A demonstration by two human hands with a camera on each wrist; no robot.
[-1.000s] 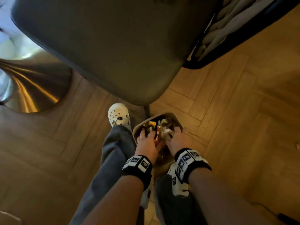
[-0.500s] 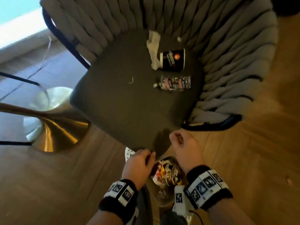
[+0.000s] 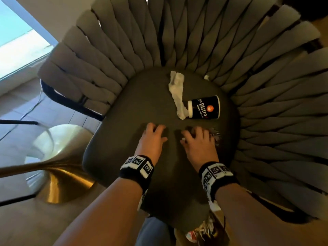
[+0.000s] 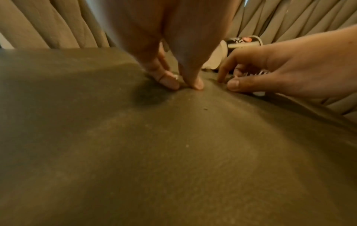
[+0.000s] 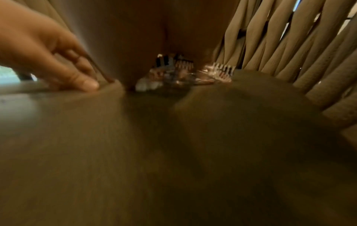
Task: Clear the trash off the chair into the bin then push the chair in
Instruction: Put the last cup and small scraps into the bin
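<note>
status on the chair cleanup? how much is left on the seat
Partly done: the bin by the seat's front edge already holds wrappers. In hand: the right hand is closing on a shiny wrapper, grip not settled; the left hand pinches a small white scrap. Left on the seat: a tipped Bistro cup and a twisted napkin. The chair is not yet pushed in.
</note>
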